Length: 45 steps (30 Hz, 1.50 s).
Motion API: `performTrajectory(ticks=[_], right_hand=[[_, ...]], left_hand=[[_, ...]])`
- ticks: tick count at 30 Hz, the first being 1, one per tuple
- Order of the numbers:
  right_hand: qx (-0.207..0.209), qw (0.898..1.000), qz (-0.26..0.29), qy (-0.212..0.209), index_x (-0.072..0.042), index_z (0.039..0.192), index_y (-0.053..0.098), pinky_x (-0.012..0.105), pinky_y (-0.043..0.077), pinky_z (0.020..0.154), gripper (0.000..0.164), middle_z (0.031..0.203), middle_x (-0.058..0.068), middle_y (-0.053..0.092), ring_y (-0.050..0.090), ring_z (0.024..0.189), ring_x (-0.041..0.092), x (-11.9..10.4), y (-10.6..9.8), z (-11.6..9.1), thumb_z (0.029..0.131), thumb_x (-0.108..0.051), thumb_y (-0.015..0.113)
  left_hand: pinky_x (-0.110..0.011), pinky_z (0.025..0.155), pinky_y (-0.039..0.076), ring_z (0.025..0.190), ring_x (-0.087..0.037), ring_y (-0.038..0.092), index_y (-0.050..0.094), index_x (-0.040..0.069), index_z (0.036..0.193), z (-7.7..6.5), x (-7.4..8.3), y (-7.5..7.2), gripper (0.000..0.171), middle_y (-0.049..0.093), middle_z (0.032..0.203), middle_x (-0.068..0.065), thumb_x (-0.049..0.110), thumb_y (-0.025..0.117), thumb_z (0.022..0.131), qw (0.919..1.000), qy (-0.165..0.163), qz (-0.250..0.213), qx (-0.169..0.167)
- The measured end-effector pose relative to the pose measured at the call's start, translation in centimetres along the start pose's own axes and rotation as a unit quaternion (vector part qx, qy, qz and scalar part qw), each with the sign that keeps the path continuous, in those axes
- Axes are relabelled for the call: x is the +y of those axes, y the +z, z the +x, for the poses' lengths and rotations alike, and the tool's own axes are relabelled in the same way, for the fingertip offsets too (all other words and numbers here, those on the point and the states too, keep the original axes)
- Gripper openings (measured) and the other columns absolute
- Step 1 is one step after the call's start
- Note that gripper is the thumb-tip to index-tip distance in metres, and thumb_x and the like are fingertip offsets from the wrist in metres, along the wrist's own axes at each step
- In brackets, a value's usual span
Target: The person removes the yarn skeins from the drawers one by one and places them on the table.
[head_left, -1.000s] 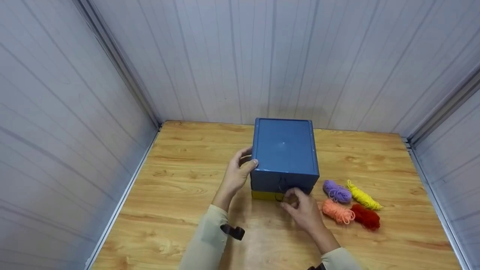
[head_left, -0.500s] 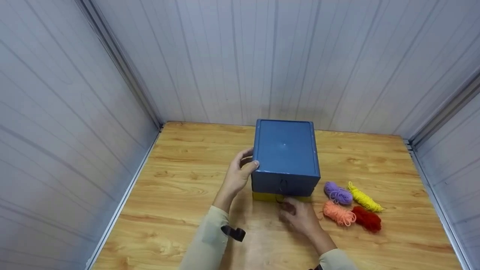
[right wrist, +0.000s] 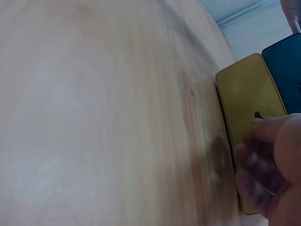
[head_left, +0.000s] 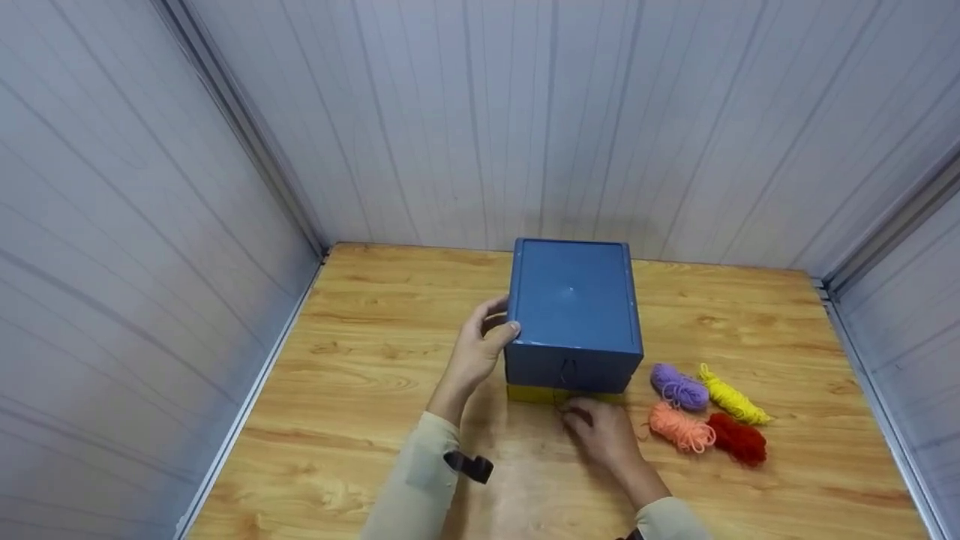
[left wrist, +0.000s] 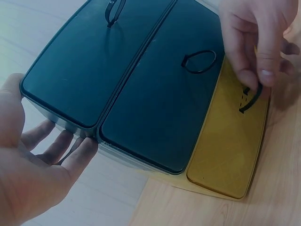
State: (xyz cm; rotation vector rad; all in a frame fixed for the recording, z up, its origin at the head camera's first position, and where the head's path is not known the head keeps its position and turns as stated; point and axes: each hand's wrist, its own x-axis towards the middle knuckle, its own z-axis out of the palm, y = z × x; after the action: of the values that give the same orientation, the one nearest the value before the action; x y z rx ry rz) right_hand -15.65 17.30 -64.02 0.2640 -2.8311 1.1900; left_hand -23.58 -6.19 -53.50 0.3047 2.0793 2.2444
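A blue drawer box [head_left: 574,296] stands on the wooden table. In the left wrist view its front has two dark blue drawers, with a yellow drawer [left wrist: 221,150] at the bottom. My left hand [head_left: 476,349] steadies the box at its left side, thumb on the top's front corner and fingertips against the side wall. At the yellow drawer's front, my right hand [head_left: 604,435] pinches its black loop handle [left wrist: 256,100] between thumb and finger. That drawer looks flush with the ones above. Another black loop [left wrist: 184,60] hangs from the middle drawer.
Right of the box lie several yarn skeins: purple [head_left: 679,388], yellow [head_left: 733,396], peach [head_left: 681,428] and red [head_left: 739,440]. Pale panel walls [head_left: 480,127] enclose the table [head_left: 360,337] at the back and both sides.
My right hand has moved slightly down and its fingers have closed onto the yellow drawer's loop. The left hand stays at the box's side.
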Motion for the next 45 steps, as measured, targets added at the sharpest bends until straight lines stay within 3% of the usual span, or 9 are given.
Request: performTrajectory(ticks=[8,17,29,38,45], right_hand=[[0.028,0.999,-0.021,-0.022,-0.019,0.094,0.081,0.041,0.059,0.080,0.005,0.091,-0.009,0.078,0.074,0.089,0.015,0.0,-0.1,-0.2,0.091,-0.015,0.077],[-0.002,0.999,-0.027,-0.043,-0.019,0.093,0.082,0.038,0.060,0.080,0.007,0.092,-0.007,0.079,0.074,0.088,0.015,0.0,-0.4,-0.8,0.089,-0.014,0.079],[-0.052,0.998,-0.015,-0.041,-0.025,0.093,0.081,0.033,0.058,0.077,0.006,0.092,-0.014,0.077,0.071,0.087,0.008,-0.2,-0.6,-2.8,0.091,-0.020,0.077],[-0.059,0.997,-0.002,-0.041,-0.023,0.094,0.080,0.031,0.057,0.075,0.005,0.092,-0.015,0.076,0.070,0.086,0.005,-0.3,-1.3,-4.0,0.091,-0.019,0.078],[-0.090,0.996,0.004,-0.028,-0.019,0.095,0.079,0.027,0.053,0.072,0.004,0.089,-0.018,0.073,0.063,0.080,0.000,-0.5,-1.7,-4.7,0.093,-0.021,0.076]], left_hand=[[-0.041,0.108,0.048,0.135,-0.034,0.051,0.049,0.003,0.147,0.0,-0.2,0.3,0.053,0.053,0.145,-0.017,0.011,0.066,0.097,0.9998,-0.001,0.017,0.008],[-0.040,0.106,0.050,0.135,-0.035,0.051,0.048,0.001,0.147,-0.1,-0.3,0.1,0.053,0.052,0.145,-0.019,0.011,0.065,0.098,0.9997,-0.001,0.013,0.021],[-0.040,0.106,0.050,0.134,-0.035,0.051,0.048,0.001,0.148,-0.4,-0.2,0.1,0.053,0.052,0.145,-0.019,0.011,0.065,0.098,0.9998,-0.002,0.009,0.017],[-0.038,0.106,0.050,0.134,-0.032,0.052,0.049,0.003,0.148,-0.1,0.3,0.2,0.053,0.053,0.145,-0.017,0.011,0.065,0.098,0.9998,-0.003,0.010,0.014],[-0.040,0.107,0.050,0.134,-0.033,0.052,0.050,0.002,0.147,0.0,0.3,0.2,0.053,0.054,0.145,-0.018,0.011,0.065,0.098,0.9998,-0.002,0.010,0.016]])
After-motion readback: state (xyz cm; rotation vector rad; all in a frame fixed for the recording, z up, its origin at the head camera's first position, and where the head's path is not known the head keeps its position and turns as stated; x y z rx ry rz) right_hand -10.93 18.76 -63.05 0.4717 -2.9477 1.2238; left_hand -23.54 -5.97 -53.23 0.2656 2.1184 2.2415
